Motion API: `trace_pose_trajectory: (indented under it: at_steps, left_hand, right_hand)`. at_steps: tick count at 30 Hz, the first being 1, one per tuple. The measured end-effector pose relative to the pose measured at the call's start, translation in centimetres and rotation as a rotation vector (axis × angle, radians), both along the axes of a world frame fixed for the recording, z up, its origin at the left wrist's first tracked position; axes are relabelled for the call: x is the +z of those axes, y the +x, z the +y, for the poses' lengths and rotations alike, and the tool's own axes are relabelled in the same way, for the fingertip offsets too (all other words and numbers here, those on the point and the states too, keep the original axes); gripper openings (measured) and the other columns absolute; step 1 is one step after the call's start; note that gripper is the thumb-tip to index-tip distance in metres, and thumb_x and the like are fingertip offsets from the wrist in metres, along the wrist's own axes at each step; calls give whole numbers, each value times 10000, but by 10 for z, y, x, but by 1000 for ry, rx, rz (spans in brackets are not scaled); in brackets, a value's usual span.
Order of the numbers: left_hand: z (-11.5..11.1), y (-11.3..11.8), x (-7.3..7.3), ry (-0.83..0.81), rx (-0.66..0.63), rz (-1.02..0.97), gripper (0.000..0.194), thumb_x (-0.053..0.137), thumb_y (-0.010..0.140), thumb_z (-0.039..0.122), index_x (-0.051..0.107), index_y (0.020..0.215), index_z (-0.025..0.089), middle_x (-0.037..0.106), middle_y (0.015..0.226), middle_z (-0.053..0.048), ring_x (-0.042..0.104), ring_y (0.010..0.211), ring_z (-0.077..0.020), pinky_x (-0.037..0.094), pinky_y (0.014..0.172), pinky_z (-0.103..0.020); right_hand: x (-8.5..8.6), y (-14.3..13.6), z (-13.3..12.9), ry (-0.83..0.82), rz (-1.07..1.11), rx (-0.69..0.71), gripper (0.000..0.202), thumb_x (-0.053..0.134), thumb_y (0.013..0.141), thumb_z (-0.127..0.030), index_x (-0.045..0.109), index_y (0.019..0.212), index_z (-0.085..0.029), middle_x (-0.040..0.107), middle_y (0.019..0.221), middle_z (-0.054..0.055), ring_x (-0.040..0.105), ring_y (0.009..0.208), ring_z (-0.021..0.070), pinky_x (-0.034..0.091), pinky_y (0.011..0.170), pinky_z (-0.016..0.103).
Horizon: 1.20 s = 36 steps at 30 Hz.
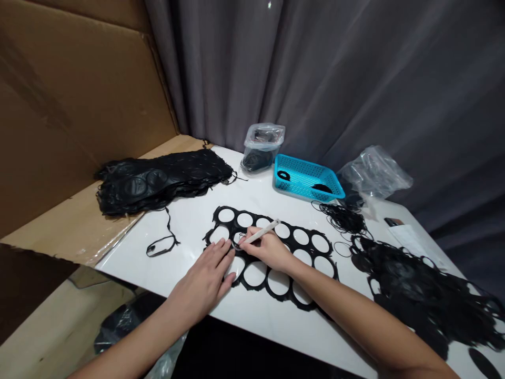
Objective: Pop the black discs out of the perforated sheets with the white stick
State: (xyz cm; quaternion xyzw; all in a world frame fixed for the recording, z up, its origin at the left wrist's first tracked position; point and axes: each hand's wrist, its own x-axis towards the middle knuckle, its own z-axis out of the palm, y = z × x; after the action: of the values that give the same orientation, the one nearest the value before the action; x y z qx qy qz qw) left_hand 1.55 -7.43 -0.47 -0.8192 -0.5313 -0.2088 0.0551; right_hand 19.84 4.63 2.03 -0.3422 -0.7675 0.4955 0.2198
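A thin black rubber sheet (278,300) with rows of large round holes lies flat on the white table (244,326). My left hand (211,268) rests flat on its left end, fingers stretched out and pressing down. In my right hand (268,250) is a slim pale pen-like tool (262,230), held slanted like a pen. Its lower end is at a hole in the middle row, beside my left fingertips. My fingers cover part of that tip, so its exact kind does not show.
At the back left lies a thick stack of black sheets (165,179) beside a cardboard box (79,79). A blue basket (307,192) holds a few black pieces near a clear bag (262,147). Thin black rings (343,217) and a heap of black scraps (418,289) lie right.
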Motion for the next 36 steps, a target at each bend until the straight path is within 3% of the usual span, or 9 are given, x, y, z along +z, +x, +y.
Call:
trace_pose_trajectory:
  at_steps: [12,19,21,23,26,28,32,36]
  left_hand:
    - [-1,-1,4,-38,-24,17,403,495,978,272,536,1354,132,508,1466,-182,428,1402,-327,417,1121,-523]
    - [0,-1,0,-48,-29,6,418,502,968,261,530,1366,137,500,1475,-177,402,1418,-331,402,1132,-528]
    - [0,-2,-2,-51,-27,0,405,499,963,255,544,1348,134,513,1463,-179,409,1413,-334,403,1130,-534]
    - [0,-3,-4,-54,-21,-4,379,491,964,249,563,1319,138,516,1459,-177,414,1410,-334,410,1123,-535]
    - [-1,-6,-5,-42,-14,15,362,489,960,245,576,1297,142,507,1467,-175,417,1407,-339,429,1107,-532]
    - [0,-6,-2,-25,3,46,354,501,957,265,586,1281,151,539,1437,-169,433,1393,-350,449,1086,-539]
    - [9,11,10,46,44,59,271,486,970,268,642,1143,129,588,1370,-184,463,1367,-361,449,1084,-548]
    - [18,37,14,68,-83,59,332,451,985,201,574,1263,68,595,1355,-206,522,1326,-310,480,1082,-463]
  right_hand:
    - [3,-1,-8,176,-12,25,183,590,876,-193,528,706,-220,680,844,-4,605,861,179,439,817,315]
    - [-8,1,-23,496,-43,154,131,511,935,-180,554,822,-233,662,956,70,572,934,223,453,838,360]
    - [-9,-1,-13,594,-98,205,119,489,922,-154,563,867,-231,659,957,83,557,928,236,445,840,371]
    - [-7,1,12,638,-129,114,136,470,902,-139,546,832,-227,652,892,79,549,866,235,435,818,365]
    - [2,14,56,602,-99,-285,174,445,913,-188,483,748,-230,626,801,58,544,774,216,416,754,333]
    - [7,25,73,518,-73,-413,202,476,910,-249,445,711,-235,604,736,20,526,683,191,387,666,302]
    - [5,37,62,337,-44,-318,227,516,898,-295,450,691,-230,629,722,-12,532,639,160,366,615,272]
    - [2,36,39,200,29,-192,176,561,881,-292,508,729,-219,711,875,15,629,804,177,437,730,283]
